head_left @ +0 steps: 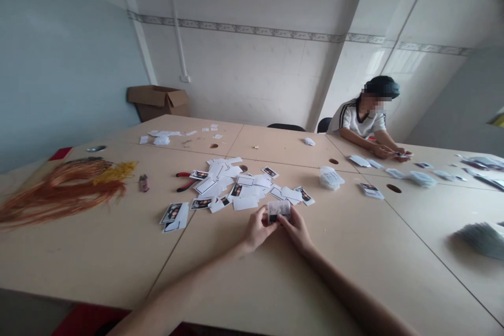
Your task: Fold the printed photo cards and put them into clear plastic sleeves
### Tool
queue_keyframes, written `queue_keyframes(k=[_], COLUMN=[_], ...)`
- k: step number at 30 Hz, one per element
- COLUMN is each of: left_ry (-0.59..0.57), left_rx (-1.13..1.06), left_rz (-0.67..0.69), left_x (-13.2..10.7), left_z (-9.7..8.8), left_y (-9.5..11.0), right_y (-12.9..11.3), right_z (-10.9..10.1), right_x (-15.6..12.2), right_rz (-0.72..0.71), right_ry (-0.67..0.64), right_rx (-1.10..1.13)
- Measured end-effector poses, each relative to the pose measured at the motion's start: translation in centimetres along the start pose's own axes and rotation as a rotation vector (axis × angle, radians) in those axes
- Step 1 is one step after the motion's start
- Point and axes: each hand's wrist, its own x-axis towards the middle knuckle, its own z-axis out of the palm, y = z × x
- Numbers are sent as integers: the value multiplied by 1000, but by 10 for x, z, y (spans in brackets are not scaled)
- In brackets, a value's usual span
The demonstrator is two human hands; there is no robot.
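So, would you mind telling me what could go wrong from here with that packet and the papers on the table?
The small clear packet, held between the left hand and right hand, might slip and get mixed into the loose paper slips. Those slips lie beside a table hole, so some could perhaps fall through. The red-handled pliers at the pile's edge might also scatter them if knocked.
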Motion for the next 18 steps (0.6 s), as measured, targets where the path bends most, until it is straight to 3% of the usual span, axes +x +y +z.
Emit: queue_keyframes(k=[4, 18], left_ry=[-2, -42], left_rx=[19, 18], left_rz=[1, 20], left_x=[-1, -2], left_z=[-1, -2], left_y=[-1, -4], right_y=[-3, -1], right_z=[1, -4], right_x=[-2, -5], right_rz=[-31, -28], right_ry=[-3, 7], right_rx=[-176, -300])
